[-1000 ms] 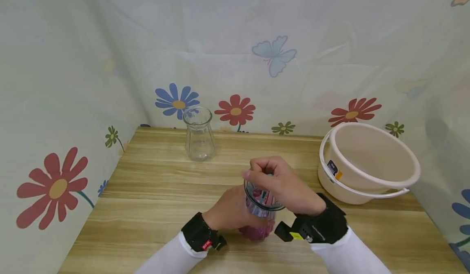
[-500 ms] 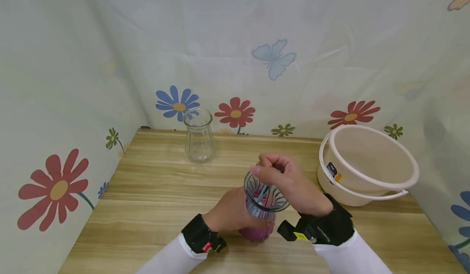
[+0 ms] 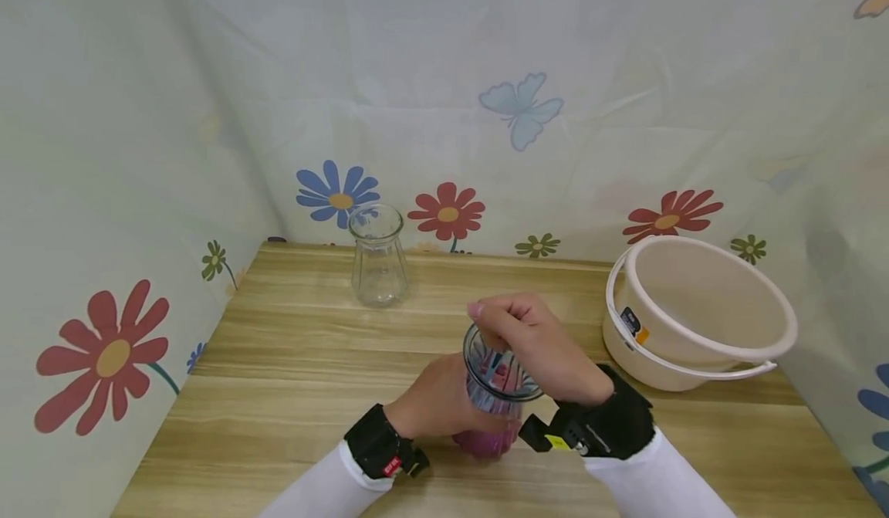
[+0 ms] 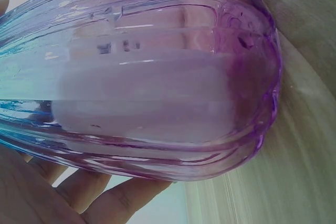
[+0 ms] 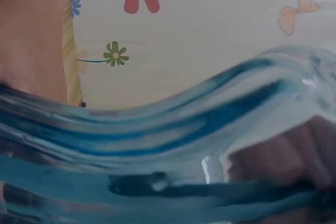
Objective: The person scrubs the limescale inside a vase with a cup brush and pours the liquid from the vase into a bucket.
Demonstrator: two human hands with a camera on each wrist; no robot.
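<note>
A ribbed glass vase (image 3: 486, 442), blue at its flared mouth and purple-pink below, stands at the front middle of the table. My left hand (image 3: 437, 401) grips its side, and in the left wrist view the fingers (image 4: 118, 198) curl round the glass (image 4: 252, 93). Over the mouth, my right hand (image 3: 538, 344) has its fingers curled down around the upper end of a thin blue stick (image 3: 495, 362) that reaches inside. What is on the stick's lower end cannot be told. The right wrist view is mostly filled by wavy blue glass (image 5: 157, 129).
A clear glass vase (image 3: 378, 271) stands at the back left of the wooden table (image 3: 278, 379). On the right is a cream bucket (image 3: 653, 360) with its handle lowered. A flower-patterned curtain (image 3: 417, 78) encloses the back and sides.
My right hand rose slightly and shifted right, showing more of the blue stick, then came back down left over the mouth. The left hand and the vase stay in place.
</note>
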